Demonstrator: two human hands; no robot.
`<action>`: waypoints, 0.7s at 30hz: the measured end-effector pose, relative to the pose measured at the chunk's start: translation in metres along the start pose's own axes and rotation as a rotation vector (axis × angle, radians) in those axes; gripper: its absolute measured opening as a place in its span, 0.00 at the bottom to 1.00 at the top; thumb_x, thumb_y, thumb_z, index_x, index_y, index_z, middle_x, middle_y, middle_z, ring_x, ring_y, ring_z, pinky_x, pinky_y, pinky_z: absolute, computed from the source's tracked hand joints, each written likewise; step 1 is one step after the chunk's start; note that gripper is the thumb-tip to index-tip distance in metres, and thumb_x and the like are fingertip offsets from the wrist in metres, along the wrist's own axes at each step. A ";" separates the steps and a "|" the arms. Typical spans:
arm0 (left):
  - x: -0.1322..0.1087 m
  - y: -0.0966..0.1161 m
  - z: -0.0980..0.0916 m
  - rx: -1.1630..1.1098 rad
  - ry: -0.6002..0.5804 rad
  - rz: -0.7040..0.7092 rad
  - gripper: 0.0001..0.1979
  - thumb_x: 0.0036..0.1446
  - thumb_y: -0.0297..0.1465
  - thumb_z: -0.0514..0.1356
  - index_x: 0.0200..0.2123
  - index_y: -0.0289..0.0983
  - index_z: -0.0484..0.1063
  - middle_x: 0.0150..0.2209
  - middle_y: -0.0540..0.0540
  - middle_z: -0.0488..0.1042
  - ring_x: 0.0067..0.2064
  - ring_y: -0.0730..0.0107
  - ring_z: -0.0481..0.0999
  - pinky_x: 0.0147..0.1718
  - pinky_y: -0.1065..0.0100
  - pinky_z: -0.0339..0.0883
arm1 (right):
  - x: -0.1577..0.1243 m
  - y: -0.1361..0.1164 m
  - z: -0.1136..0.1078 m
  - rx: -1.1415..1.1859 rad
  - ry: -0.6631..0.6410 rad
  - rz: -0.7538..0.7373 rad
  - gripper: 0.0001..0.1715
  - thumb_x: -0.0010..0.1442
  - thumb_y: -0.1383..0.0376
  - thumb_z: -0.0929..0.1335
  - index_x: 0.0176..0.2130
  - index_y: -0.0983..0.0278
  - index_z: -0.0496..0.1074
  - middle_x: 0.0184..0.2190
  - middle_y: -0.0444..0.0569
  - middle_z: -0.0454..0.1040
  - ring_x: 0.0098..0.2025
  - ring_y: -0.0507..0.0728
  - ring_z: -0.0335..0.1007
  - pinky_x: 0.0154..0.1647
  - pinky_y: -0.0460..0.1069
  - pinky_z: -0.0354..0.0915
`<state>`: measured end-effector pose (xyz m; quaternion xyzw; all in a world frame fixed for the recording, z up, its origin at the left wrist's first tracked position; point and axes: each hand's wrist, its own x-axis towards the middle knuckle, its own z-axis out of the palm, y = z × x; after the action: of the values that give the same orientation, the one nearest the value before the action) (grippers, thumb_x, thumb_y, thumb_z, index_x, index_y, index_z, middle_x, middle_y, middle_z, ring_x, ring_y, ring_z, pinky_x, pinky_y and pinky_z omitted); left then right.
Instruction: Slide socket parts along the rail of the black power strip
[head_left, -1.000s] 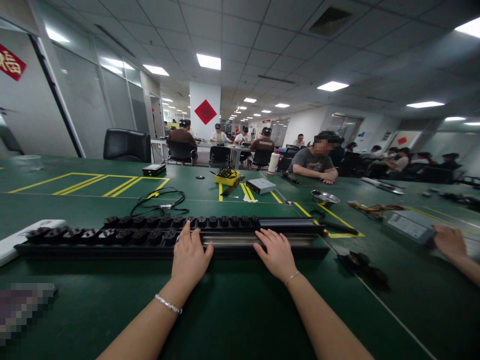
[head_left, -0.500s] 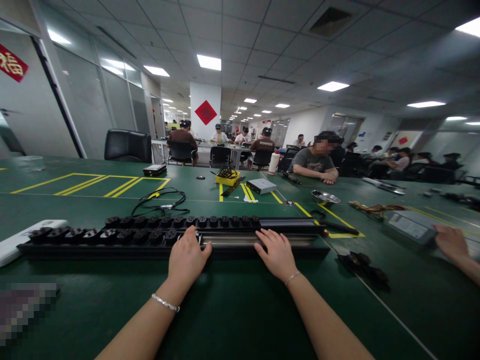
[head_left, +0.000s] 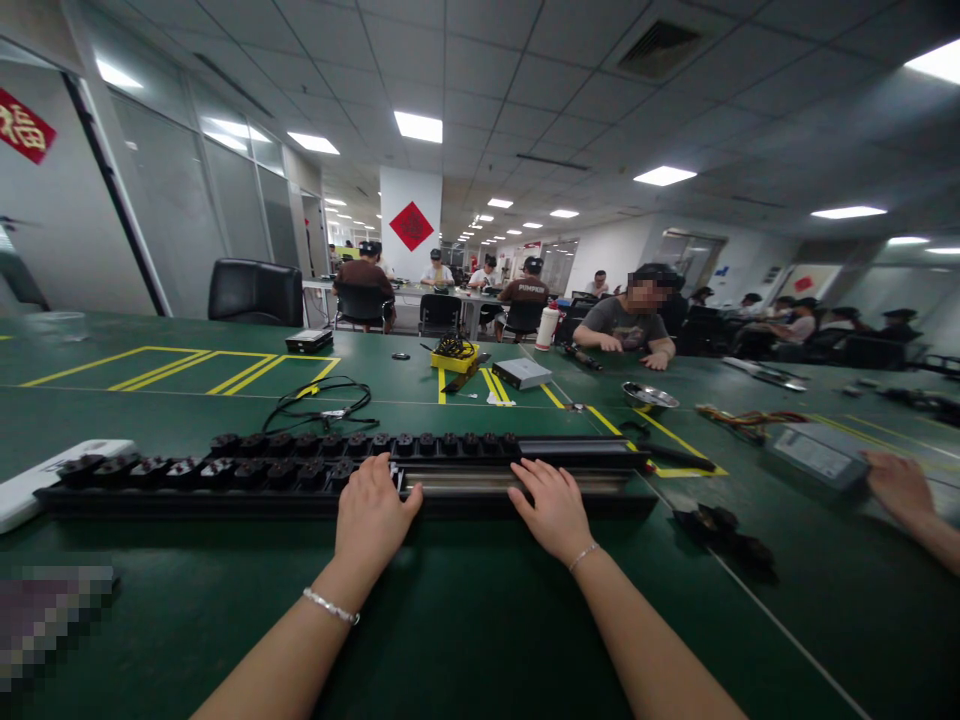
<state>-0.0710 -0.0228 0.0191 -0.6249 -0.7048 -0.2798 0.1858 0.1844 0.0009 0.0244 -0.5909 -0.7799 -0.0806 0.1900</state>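
Two long black rails lie one behind the other across the green table, both lined with several round-topped black socket modules. On the front rail the modules fill the left part, and a bare metallic channel shows to the right. My left hand rests on the front rail just beside the last module, thumb apart, fingers laid over the top. Farther right, my right hand lies on the bare channel with its fingers spread. The back rail is bare at its right end. Neither hand visibly grips anything.
Black cables lie behind the rails. A white device stands at left, and loose black parts lie at right. Another person's hand touches a grey power supply. A person sits across the table.
The person across the table has moved their hands apart on the tabletop. My own hands and the rails stay where they were.
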 end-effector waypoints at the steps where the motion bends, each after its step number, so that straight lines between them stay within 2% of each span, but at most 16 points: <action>1: 0.000 0.000 -0.001 -0.003 -0.010 -0.003 0.29 0.53 0.42 0.52 0.52 0.26 0.58 0.48 0.33 0.67 0.48 0.53 0.67 0.45 0.59 0.62 | 0.000 0.000 0.000 0.001 -0.001 0.000 0.27 0.61 0.51 0.54 0.54 0.55 0.64 0.56 0.46 0.64 0.58 0.57 0.53 0.58 0.58 0.45; 10: 0.003 0.002 -0.008 -0.035 -0.084 -0.021 0.29 0.53 0.42 0.52 0.53 0.26 0.58 0.43 0.35 0.70 0.45 0.56 0.69 0.44 0.61 0.61 | 0.000 0.000 0.000 -0.006 -0.013 0.003 0.28 0.61 0.51 0.54 0.55 0.55 0.64 0.56 0.46 0.63 0.59 0.58 0.53 0.58 0.58 0.45; 21: 0.005 0.000 -0.010 0.010 -0.131 -0.006 0.29 0.53 0.43 0.51 0.51 0.26 0.60 0.43 0.35 0.71 0.45 0.55 0.69 0.43 0.61 0.61 | 0.000 0.000 0.001 -0.011 -0.016 0.002 0.28 0.61 0.51 0.54 0.55 0.55 0.63 0.56 0.47 0.63 0.59 0.58 0.53 0.58 0.59 0.45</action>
<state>-0.0724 -0.0252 0.0295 -0.6387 -0.7189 -0.2352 0.1414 0.1845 0.0016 0.0239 -0.5933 -0.7804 -0.0800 0.1804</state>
